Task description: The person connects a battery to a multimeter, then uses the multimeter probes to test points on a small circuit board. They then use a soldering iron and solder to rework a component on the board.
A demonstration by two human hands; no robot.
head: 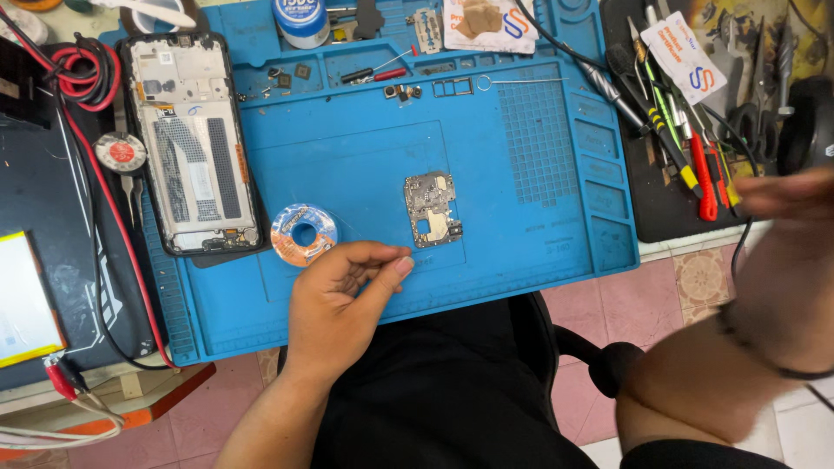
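Bright, even light falls from overhead, so the blue silicone work mat (521, 243) at the centre shows crisp detail with only short, soft shadows under the small parts. The right hand (786, 260) at three o'clock is smeared by motion blur, its outline lost, while the left hand (343, 291) near six o'clock stays sharp. Faint glare glints off the glossy black frame of the opened phone (191, 143) at ten o'clock, and straight edges bow slightly toward the corners.

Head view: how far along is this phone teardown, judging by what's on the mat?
Done: the phone frame lies opened at the blue mat's left edge, and its circuit board is out, lying mid-mat. In hand: the left hand rests curled just below the board beside a solder wick spool, holding nothing visible; the right hand is blurred near the tools. Left: board and frame remain apart, small parts loose.
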